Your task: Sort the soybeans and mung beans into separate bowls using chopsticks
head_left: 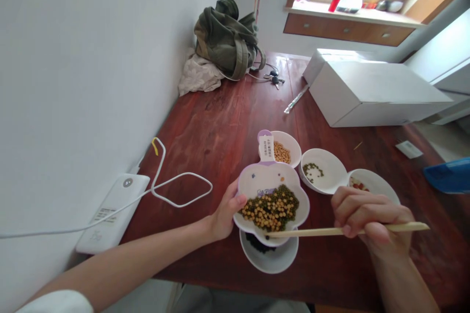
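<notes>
Above the glossy, red-brown wooden surface, the left hand has its grip clamped on the side of the dish, thumb over the rim. The dish is white and scalloped with a smooth purple edge, and it holds a heap of small, round green and tan beans. The right hand has its grip closed around slim, pale chopsticks, their tips at the dish's near edge, beside a dark bean. Partly under the dish, the near bowl contains black beans. Beyond it, the far bowl holds round tan beans, the middle bowl a few green ones, and the right bowl reddish and pale pieces, partly hidden by the right hand. Farther back are a crumpled, olive cloth bag and a flat-sided white box.
</notes>
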The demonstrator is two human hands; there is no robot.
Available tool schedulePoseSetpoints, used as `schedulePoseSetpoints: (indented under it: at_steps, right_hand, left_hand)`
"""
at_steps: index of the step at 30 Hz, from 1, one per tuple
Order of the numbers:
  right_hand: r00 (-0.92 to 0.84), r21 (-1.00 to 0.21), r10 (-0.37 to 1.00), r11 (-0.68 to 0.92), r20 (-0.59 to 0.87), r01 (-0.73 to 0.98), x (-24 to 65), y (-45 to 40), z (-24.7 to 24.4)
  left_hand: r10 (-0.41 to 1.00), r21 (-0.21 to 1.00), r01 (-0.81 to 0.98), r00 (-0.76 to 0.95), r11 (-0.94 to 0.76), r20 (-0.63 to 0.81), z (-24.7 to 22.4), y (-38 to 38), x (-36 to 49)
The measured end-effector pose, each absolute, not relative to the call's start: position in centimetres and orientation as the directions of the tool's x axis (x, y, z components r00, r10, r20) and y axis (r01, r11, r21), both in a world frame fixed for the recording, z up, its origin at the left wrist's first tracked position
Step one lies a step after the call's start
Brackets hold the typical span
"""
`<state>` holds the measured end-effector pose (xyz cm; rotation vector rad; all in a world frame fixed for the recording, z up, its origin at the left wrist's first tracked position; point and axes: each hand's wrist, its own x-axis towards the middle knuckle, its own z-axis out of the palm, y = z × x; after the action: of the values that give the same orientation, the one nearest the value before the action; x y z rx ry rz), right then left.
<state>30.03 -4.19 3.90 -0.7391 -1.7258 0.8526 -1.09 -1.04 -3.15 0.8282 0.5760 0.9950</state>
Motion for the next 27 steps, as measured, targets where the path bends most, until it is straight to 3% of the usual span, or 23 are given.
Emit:
schedulePoseSetpoints:
  at_steps: [14,27]
  right_hand:
    - [-0.174,-0.857,0.841,0.511,0.513,-0.06,29.9,-2.5,2.5]
    - [0.165,-0.882,0.894,0.442,0.417,-0.165,28.7,-1.2,1.6]
  left_hand:
    - [0.913,0.82,-0.473,0.384,0.321,-0.136,-2.0,-0.7,-0.4]
    - [0.927,0.812,-0.484,0.33,0.326,-0.176,-1.9,-0.4,0.2]
